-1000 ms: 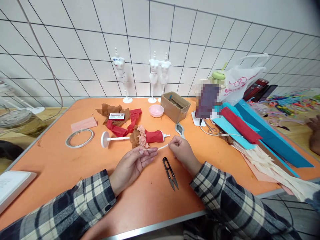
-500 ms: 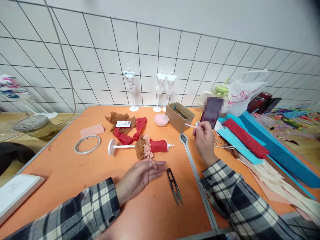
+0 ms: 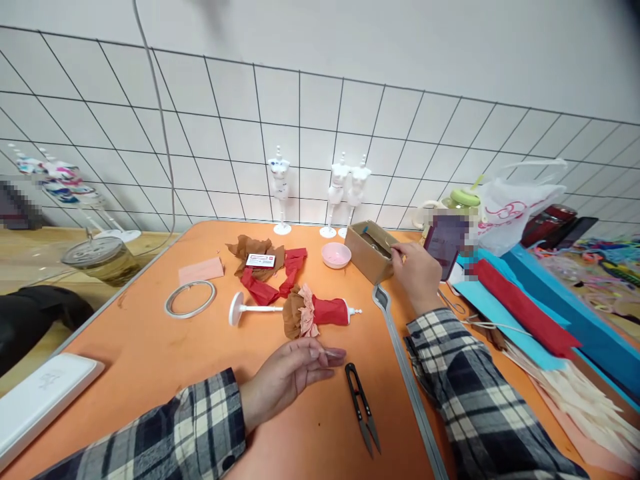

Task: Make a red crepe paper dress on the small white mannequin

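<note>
My left hand (image 3: 295,373) hovers above the table, palm partly up, with thumb and fingertips pinched on a thin, pale, shiny sliver too small to name. My right hand (image 3: 414,270) is at the right rim of a small cardboard box (image 3: 364,253), its fingers bent together; whatever they hold is hidden. Beyond my left hand lies a toy dress form (image 3: 330,312) on its side, dressed in red crepe paper with a ruffled pink and brown skirt. Black thread snips (image 3: 361,407) rest right of my left hand.
A pink bowl (image 3: 336,255) stands left of the box. White dress forms (image 3: 280,190) stand by the tiled wall. Brown crepe paper (image 3: 250,247), a red strip (image 3: 295,267) and a tape ring (image 3: 190,299) lie leftward. At right are a phone (image 3: 444,240) and colored paper (image 3: 525,303).
My right hand has moved to the box rim, and the white strip it pinched is out of sight. My left hand keeps its pinch. The camera view has shifted.
</note>
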`<state>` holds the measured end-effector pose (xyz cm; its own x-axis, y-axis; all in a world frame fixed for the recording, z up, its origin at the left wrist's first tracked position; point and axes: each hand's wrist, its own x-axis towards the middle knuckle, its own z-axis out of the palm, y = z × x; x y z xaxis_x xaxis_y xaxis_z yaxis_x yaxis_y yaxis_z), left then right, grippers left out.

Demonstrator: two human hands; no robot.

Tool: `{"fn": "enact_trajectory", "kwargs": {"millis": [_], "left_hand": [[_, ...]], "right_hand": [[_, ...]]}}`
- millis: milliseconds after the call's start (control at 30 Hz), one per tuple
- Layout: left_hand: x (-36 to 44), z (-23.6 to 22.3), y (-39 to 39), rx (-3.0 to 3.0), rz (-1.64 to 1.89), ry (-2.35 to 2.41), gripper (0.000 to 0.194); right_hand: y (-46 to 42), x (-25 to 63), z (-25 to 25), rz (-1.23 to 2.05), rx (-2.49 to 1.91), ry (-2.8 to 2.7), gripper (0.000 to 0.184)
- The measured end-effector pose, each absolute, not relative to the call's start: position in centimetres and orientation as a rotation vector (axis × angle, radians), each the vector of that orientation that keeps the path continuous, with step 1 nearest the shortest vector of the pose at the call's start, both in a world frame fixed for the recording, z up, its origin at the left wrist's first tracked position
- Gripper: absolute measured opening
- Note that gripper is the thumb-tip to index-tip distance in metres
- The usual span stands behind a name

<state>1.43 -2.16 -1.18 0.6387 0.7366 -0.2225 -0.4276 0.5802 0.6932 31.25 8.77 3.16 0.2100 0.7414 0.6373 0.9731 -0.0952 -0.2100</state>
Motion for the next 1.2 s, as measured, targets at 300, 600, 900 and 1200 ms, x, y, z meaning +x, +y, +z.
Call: {"fn": "enact_trajectory", "kwargs": {"millis": [300,600,900,1200], "left_hand": [[1.4,-1.4,-2.2,0.661,0.698,0.53,0.009],[1.4,-1.3,-2.2,0.673,0.696,0.514,0.009],[1.3,-1.1,-2.1,0.695,0.674,0.499,0.011],[1.0,-1.1,-1.5,0.562,0.731,0.468,0.01]], "right_hand": [[8.8,31.3,3.6,-0.394,-1.864,-1.56,0.015],[8.8,31.3,3.5,-0.406,-1.886,-1.589,0.019],[8.6,31.3,4.3,-0.354,-1.832,-1.503,0.019],[0.4,24.5,4.9,0.228,-1.143,-1.637,0.021]]}}
